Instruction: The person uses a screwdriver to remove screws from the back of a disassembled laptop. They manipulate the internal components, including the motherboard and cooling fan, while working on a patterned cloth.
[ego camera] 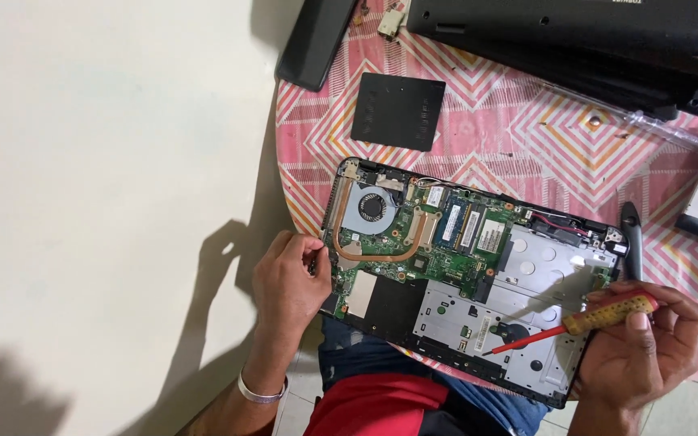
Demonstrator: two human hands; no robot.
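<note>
Right hand clenched on the screwdriver, tip low over the laptop on the table; left hand pinched its edge; best kept square on each screw, case steadied.

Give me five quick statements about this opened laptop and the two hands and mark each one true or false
1. The right hand holds a screwdriver with a yellow handle and red shaft. True.
2. The left hand rests on the fan. False: it grips the left edge of the opened laptop, beside the board.
3. A copper heat pipe curves below the fan. True.
4. The black cover panel is fitted onto the laptop. False: it lies apart on the patterned tablecloth.
5. The left wrist wears a red band. False: the bangle is silver.
</note>
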